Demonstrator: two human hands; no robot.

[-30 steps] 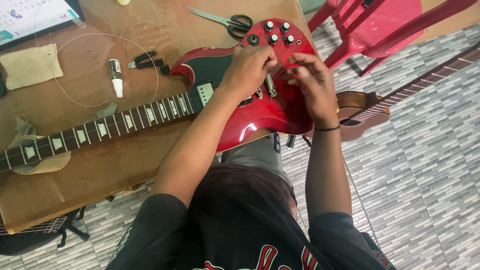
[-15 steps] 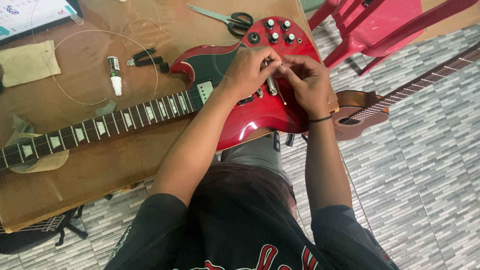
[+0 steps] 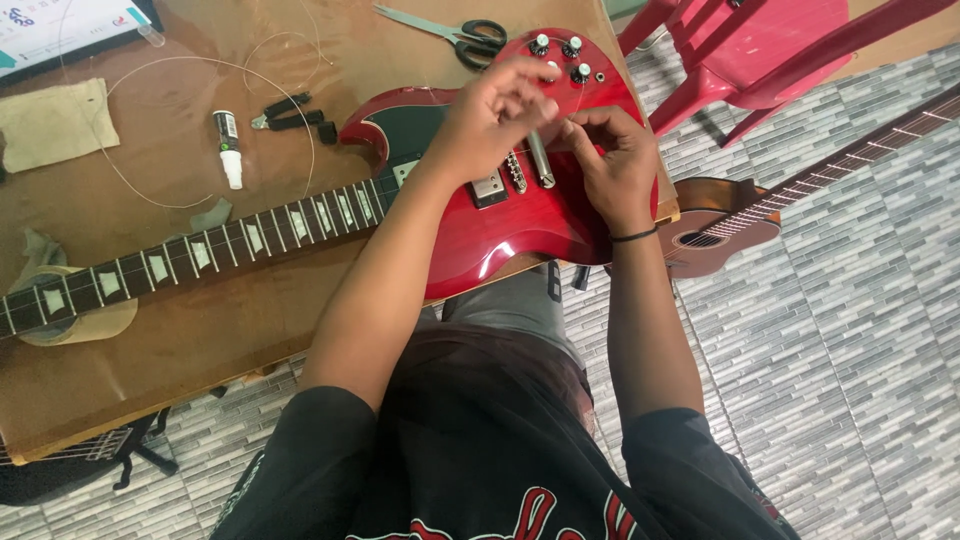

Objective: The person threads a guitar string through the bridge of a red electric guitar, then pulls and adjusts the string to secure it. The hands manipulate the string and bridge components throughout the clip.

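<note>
Head view: your left hand (image 3: 490,115) rests over the body of the red electric guitar (image 3: 520,215), fingers curled narrow and pinched together above the bridge; what they pinch is too fine to make out. Your right hand (image 3: 610,160) sits just beside it, thumb and forefinger closed in a tight pinch, with a dark band at the wrist. The two hands nearly touch at the fingertips. The metal tailpiece bar (image 3: 541,160) and the bridge (image 3: 516,172) lie directly between and under both hands. The control knobs (image 3: 565,50) sit just beyond your fingertips. The guitar lies flat on the brown worktable (image 3: 200,330), its neck (image 3: 190,255) running away past your left forearm. Beyond your left hand lie scissors (image 3: 455,32); farther out on that side are a small white bottle (image 3: 229,150) and a loop of loose string (image 3: 180,130). Outside your right wrist, an acoustic guitar (image 3: 740,215) lies near a red plastic chair (image 3: 760,50).
</note>
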